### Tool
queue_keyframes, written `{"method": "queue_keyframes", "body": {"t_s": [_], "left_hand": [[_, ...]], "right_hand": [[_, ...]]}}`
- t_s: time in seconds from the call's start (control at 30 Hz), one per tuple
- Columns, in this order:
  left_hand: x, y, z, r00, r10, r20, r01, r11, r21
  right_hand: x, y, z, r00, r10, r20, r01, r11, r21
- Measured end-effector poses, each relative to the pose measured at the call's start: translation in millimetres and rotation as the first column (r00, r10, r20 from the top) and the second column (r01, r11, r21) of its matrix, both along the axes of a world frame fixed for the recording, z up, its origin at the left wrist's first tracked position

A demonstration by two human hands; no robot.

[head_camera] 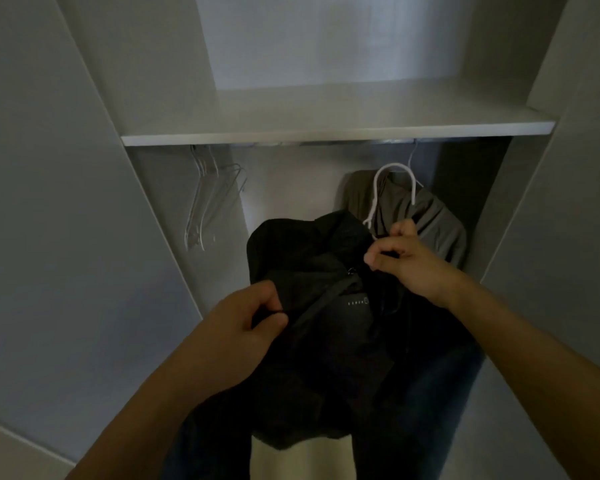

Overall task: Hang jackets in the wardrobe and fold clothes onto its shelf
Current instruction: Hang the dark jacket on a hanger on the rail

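Both hands pinch the black jacket [312, 306]: left hand [243, 327], right hand [406, 261]. It hangs below the shelf [326, 133] edge, between empty hangers [205, 202] and the grey garment [426, 216].

Two hands are showing, a left hand [246, 327] and a right hand [407, 263], and both are gripping the one black jacket [326, 306]. One grey garment [430, 220] is hanging at the right of the one rail [326, 143], and one white hanger [394, 188] is rising from the right hand's grip. A bunch of bare wire hangers [205, 202] is hanging at the left, three or four by the look of it, too overlapped to count exactly, under one shelf [326, 133].
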State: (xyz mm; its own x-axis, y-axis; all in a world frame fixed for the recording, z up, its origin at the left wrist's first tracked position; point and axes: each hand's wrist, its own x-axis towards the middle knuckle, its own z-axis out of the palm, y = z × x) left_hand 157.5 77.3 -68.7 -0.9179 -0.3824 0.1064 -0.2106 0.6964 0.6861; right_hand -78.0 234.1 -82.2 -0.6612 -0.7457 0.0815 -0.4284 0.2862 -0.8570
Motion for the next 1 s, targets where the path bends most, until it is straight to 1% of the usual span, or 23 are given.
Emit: {"method": "queue_keyframes", "body": {"t_s": [0.07,0.1,0.17,0.23,0.33,0.37,0.4,0.43,0.47,0.5,0.57,0.6,0.63,0.73,0.8,0.83,0.93,1.0], "left_hand": [[-2.3,-7.3,0.1,0.990,-0.027,0.141,0.029,1.000,-0.012],[-9.7,-8.7,0.2,0.986,-0.021,0.168,0.020,1.000,0.010],[-31.8,-4.4,-0.8,0.990,0.027,0.138,-0.041,0.994,0.098],[-56.4,3.4,-5.3,0.993,0.076,0.095,-0.085,0.992,0.092],[-76.4,15.2,-19.1,0.998,0.054,-0.021,-0.054,0.999,-0.007],[-78.1,16.6,-23.9,0.997,0.042,-0.066,-0.048,0.995,-0.092],[-77.9,17.0,-27.6,0.995,0.027,-0.100,-0.048,0.976,-0.213],[-75.8,17.1,-28.5,0.993,0.004,-0.119,-0.043,0.944,-0.327],[-73.1,15.7,-28.6,0.991,-0.024,-0.134,-0.032,0.914,-0.404],[-69.8,13.0,-28.4,0.990,-0.052,-0.130,-0.010,0.901,-0.434],[-60.6,6.8,-26.3,0.992,-0.078,-0.097,0.033,0.916,-0.399],[-55.3,4.5,-25.7,0.993,-0.074,-0.087,0.037,0.927,-0.374],[-50.1,3.5,-26.0,0.994,-0.061,-0.090,0.022,0.924,-0.381],[-37.2,10.3,-25.0,0.977,0.010,-0.215,-0.121,0.852,-0.510],[-33.9,14.0,-24.7,0.963,0.035,-0.266,-0.185,0.804,-0.564],[-33.7,14.3,-25.7,0.964,0.036,-0.264,-0.191,0.783,-0.592],[-35.8,11.6,-26.7,0.985,0.058,-0.165,-0.151,0.758,-0.634],[-38.0,7.6,-24.3,0.994,0.030,-0.103,-0.092,0.724,-0.684]], "right_hand": [[6.5,-7.5,4.0,0.999,0.014,0.049,-0.013,1.000,-0.018],[11.4,-12.3,6.5,0.998,0.022,0.056,-0.020,0.999,-0.033],[21.2,-22.1,12.8,0.999,0.040,0.036,-0.038,0.997,-0.064],[29.5,-29.2,18.3,0.998,0.057,0.037,-0.054,0.995,-0.082],[37.8,-36.2,22.3,0.999,0.050,0.012,-0.049,0.997,-0.064],[38.7,-37.9,21.9,1.000,0.025,0.002,-0.025,0.998,-0.057],[38.9,-38.8,20.7,1.000,-0.003,-0.001,0.003,0.999,-0.051],[38.9,-38.7,19.2,1.000,-0.028,0.003,0.028,0.999,-0.042],[39.0,-37.5,17.5,0.999,-0.044,0.009,0.044,0.999,-0.029],[39.5,-36.2,15.3,0.999,-0.051,0.010,0.051,0.999,-0.011],[42.4,-34.9,12.8,0.999,-0.038,0.007,0.038,0.999,0.024],[44.9,-34.9,13.5,1.000,-0.022,0.013,0.021,0.999,0.033],[47.3,-35.6,15.4,1.000,-0.006,0.027,0.005,0.999,0.034],[50.5,-38.2,25.4,0.991,-0.006,0.130,0.010,0.999,-0.030],[50.2,-38.8,32.5,0.979,-0.015,0.201,0.030,0.997,-0.075],[51.4,-39.0,35.7,0.974,-0.011,0.226,0.029,0.996,-0.078],[57.0,-41.0,40.4,0.964,-0.001,0.266,0.022,0.997,-0.076],[57.3,-42.7,39.4,0.955,-0.044,0.293,0.072,0.994,-0.085]]}}
